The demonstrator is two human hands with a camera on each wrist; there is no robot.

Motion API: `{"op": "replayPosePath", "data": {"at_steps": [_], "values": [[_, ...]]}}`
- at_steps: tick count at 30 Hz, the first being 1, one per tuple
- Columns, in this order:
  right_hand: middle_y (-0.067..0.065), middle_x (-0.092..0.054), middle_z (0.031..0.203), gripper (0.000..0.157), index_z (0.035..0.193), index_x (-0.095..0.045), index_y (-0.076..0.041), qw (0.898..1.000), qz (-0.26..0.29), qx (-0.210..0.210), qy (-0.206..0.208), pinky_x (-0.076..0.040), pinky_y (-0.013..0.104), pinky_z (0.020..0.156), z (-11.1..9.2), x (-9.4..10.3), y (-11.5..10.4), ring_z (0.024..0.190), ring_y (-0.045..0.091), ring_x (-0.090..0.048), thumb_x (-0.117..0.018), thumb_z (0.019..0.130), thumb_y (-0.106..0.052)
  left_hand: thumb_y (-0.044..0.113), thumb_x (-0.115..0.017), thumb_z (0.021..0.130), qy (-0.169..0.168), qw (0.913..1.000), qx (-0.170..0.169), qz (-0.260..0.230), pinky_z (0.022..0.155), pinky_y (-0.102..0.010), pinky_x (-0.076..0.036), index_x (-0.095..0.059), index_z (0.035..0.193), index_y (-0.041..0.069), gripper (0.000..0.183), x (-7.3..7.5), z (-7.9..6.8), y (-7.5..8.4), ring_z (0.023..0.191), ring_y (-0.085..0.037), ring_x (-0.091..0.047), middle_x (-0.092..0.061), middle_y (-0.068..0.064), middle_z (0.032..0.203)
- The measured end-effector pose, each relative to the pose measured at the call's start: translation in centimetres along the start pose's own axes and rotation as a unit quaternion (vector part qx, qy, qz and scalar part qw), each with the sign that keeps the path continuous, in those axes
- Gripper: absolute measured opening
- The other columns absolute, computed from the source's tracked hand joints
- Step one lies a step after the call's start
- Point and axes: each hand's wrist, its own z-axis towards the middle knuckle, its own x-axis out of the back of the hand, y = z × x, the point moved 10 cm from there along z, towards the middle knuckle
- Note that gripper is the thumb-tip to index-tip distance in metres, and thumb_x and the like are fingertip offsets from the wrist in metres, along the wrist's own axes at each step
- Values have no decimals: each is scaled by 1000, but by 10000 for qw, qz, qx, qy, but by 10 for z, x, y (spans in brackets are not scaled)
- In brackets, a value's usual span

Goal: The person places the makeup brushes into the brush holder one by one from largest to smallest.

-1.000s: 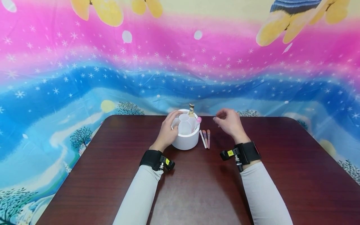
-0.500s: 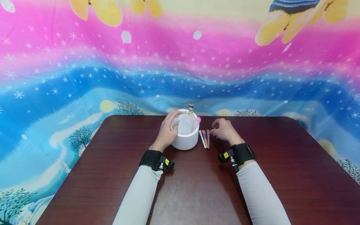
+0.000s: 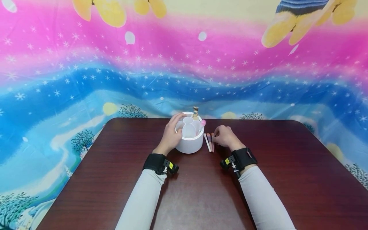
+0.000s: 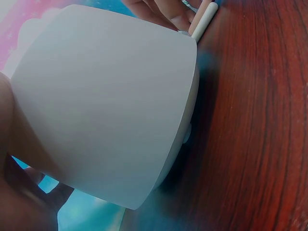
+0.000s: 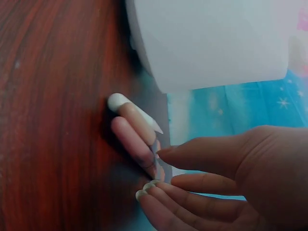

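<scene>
My left hand grips the white round organizer, fingers over its far rim and thumb at the near side. In the left wrist view the organizer wall hides most of that hand. Beside it on the table lie a white brush, a tan-handled makeup brush and a pink makeup brush. My right hand is at the upper end of the pink brush. In the right wrist view its thumb and fingertips stand either side of the brush's head end, a gap showing between them.
Inside the organizer are dividers, a gold-and-dark item standing at the back and a pink round-topped item leaning at the right. The dark red table meets a patterned cloth behind.
My right hand has come down and leftward from above the table to the pink makeup brush. The left hand and the organizer have stayed in place.
</scene>
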Motion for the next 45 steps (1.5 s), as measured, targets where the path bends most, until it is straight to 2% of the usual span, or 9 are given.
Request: {"op": "replayPosePath", "data": {"at_steps": [7, 10, 15, 24, 28, 31, 34, 38, 45], "values": [[13, -60, 88, 12, 91, -64, -2, 9997, -108, -216, 1, -45, 33, 59, 0, -2, 6, 71, 24, -54, -64, 85, -12, -13, -44, 75, -13, 10000, 24, 34, 103, -47, -30, -50, 129, 23, 65, -1, 0, -2, 129, -6, -26, -37, 5, 141], [11, -60, 79, 8, 82, -65, -3, 9994, -112, -319, -26, -44, 32, 55, 1, -3, 10, 65, 23, -54, -64, 84, -11, -13, -44, 75, -13, 10000, 32, 30, 102, -48, -31, -50, 129, 24, 65, -1, 0, -2, 129, -5, -26, -37, 6, 141], [0, -42, 51, 20, 63, -62, -6, 9990, -180, -399, -4, -37, 29, 47, 0, -1, 14, 48, 18, -43, -65, 81, -12, -13, -45, 75, 4, 10000, 42, 6, 102, -47, -30, -50, 128, 25, 66, -1, 0, -2, 128, -5, -26, -38, 7, 140], [-2, -36, 49, 25, 57, -61, -7, 9994, -110, -336, -56, -34, 28, 45, -5, 5, 15, 44, 15, -36, -65, 81, -12, -13, -45, 76, 27, 10000, 44, -13, 103, -47, -30, -50, 128, 25, 65, 0, -1, -3, 128, -5, -27, -38, 9, 140], [1, -50, 54, 20, 64, -67, -5, 9997, 118, -217, 50, -37, 28, 48, -8, 16, 13, 49, 16, -44, -63, 83, -11, -13, -44, 76, -4, 10000, 85, -4, 103, -47, -30, -49, 129, 27, 66, -1, -1, -5, 129, -5, -26, -37, 5, 141], [7, -61, 68, 14, 80, -71, -3, 9993, 275, -223, 152, -39, 31, 53, -11, 26, 11, 58, 20, -50, -60, 85, -10, -13, -44, 76, -18, 9999, 106, -38, 103, -48, -30, -49, 129, 27, 66, -1, 0, -5, 129, -6, -25, -36, 7, 142], [12, -64, 82, 17, 93, -69, 1, 9987, 380, -204, 258, -43, 33, 59, -13, 36, 7, 69, 23, -54, -58, 87, -10, -13, -44, 77, -25, 9999, 133, -47, 103, -47, -30, -49, 129, 28, 67, -1, 0, -5, 129, -5, -25, -35, 11, 141], [16, -64, 94, 21, 103, -64, 3, 9973, 571, -94, 445, -48, 38, 69, -19, 51, -2, 82, 25, -59, -58, 88, -10, -13, -44, 76, -29, 9999, 122, 1, 102, -47, -30, -49, 129, 27, 66, -2, 0, -4, 129, -5, -26, -37, 6, 142], [13, -67, 87, 18, 101, -65, 0, 9907, 923, 295, 952, -50, 39, 68, -31, 80, -28, 74, 23, -62, -61, 86, -10, -13, -44, 76, -8, 9999, 133, -28, 103, -46, -30, -50, 128, 25, 65, -1, 0, -4, 128, -5, -26, -37, 8, 140]]}}
